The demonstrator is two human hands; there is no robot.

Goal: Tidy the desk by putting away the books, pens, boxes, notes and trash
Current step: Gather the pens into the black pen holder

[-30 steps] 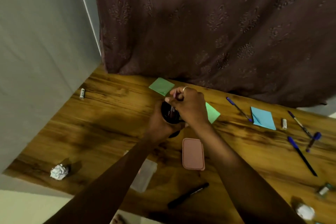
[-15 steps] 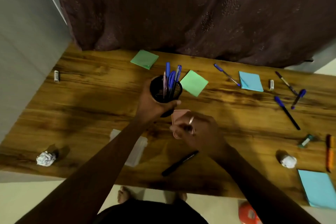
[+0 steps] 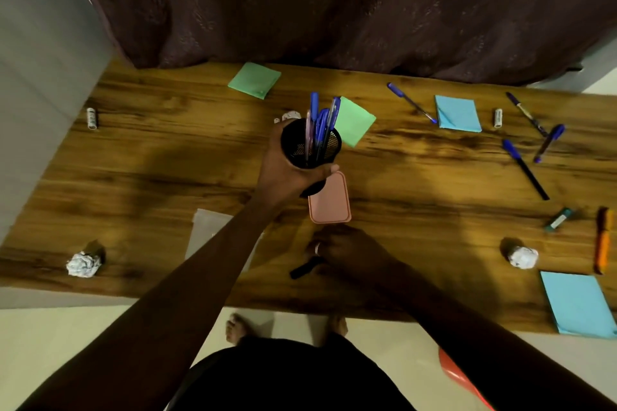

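**Pens [image 3: 320, 122] stand in the cup, and one more lies under our right hand**

In the head view, our left hand [image 3: 283, 173] grips the black mesh cup [image 3: 300, 143], fingers wrapped round it, over the middle of the desk [image 3: 167, 170]. Blue pens stand in it. Our right hand [image 3: 350, 252] lies over one end of a black pen [image 3: 302, 271] near the front edge. We cannot tell whether the fingers have closed on it. A pink box [image 3: 332, 203] lies between the two hands. Scattered on the wood are green notes [image 3: 354, 120], blue notes [image 3: 457, 113], loose pens [image 3: 526, 168] and paper balls [image 3: 83, 264].
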